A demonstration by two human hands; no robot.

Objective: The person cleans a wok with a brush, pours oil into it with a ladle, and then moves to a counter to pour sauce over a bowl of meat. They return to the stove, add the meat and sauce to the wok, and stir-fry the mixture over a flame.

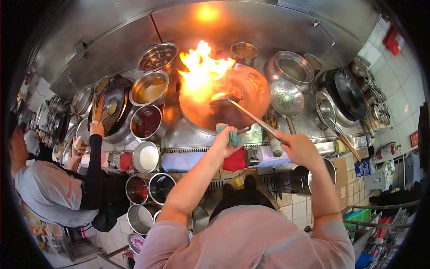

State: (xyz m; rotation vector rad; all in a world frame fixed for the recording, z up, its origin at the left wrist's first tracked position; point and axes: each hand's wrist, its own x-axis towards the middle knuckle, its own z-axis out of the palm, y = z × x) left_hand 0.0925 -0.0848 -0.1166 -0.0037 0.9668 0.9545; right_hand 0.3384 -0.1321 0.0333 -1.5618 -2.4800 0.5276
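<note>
A wok [253, 87] glows orange in front of me, with tall flames [204, 67] rising from its left and back. My left hand [227, 141] is closed on a folded green cloth [234, 136] at the wok's near edge; whatever the cloth covers is hidden. In my right hand [298, 149] is the long handle of a ladle [255, 117]. Its bowl sits inside the wok, near dark food I cannot make out. A bamboo brush [274, 143] lies just left of my right hand. Beyond it rests a perforated strainer [287, 97].
Pots of amber liquid [150, 88], dark red sauce [147, 122] and white contents [148, 158] line the left side. Another person [56, 193] works at a wok there, holding a bamboo brush [98, 106]. A black wok [347, 94] stands at right. Below hangs a red cloth [236, 161].
</note>
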